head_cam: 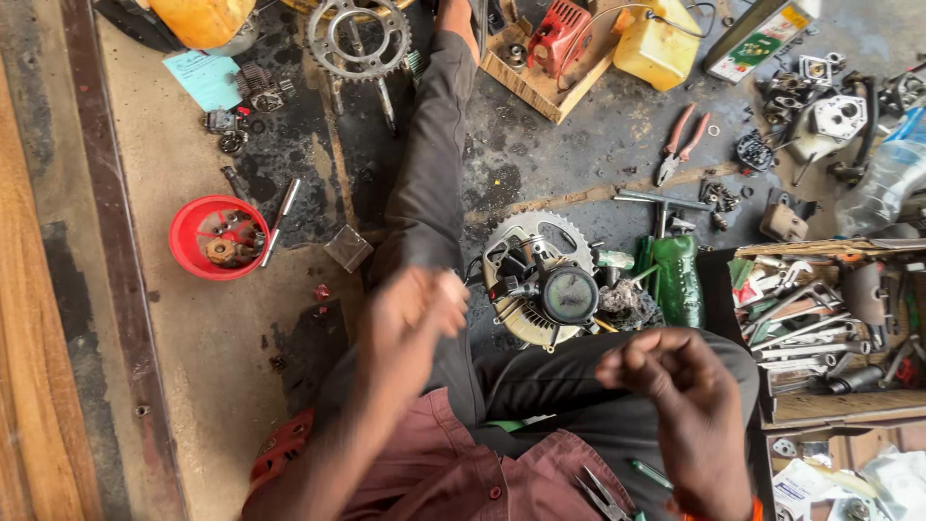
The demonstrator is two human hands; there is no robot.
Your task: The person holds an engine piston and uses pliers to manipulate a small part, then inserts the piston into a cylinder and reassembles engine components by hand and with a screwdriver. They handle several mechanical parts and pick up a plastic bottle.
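My left hand [410, 314] is raised over my left thigh and blurred by motion. A small pale patch shows at its fingertips, and I cannot tell whether it is something held. My right hand [675, 386] hovers above my right knee with its fingers curled in and pinched together, nothing visible in them. Between my legs on the dark floor lies a small engine part [540, 285], a toothed round flywheel plate with a black round housing on it. It sits just beyond both hands, touched by neither.
A red bowl [217, 236] of small parts stands at the left, a metal rod beside it. An open toolbox [830, 328] of spanners is at the right. Red-handled pliers [680, 145], a sprocket [357, 34], a yellow jerrycan [656, 43] and a wooden box [540, 82] lie farther off. Pliers [603, 497] rest on my lap.
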